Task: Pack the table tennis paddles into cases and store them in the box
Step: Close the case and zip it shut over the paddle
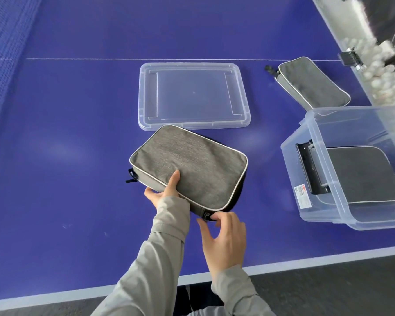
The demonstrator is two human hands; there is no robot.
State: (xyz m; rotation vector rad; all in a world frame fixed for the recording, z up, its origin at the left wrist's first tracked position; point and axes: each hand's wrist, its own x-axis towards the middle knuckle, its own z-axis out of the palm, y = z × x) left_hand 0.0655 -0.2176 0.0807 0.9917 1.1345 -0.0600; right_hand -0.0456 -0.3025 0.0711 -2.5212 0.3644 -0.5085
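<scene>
Rectangular grey woven-fabric case [188, 166], pale piping

You get bright, even light with soft sheen patches on the table [78, 110]; the upper right of the frame is motion-blurred, and edges bow from wide-angle distortion.

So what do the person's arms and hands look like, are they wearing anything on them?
Both arms are covered by long, loose sleeves of light grey-beige fabric, the left sleeve with a stitched cuff band reaching the wrist, the right sleeve likewise. The left hand and right hand are bare: no gloves, rings or watch show. No markings are visible on the sleeves.
</scene>
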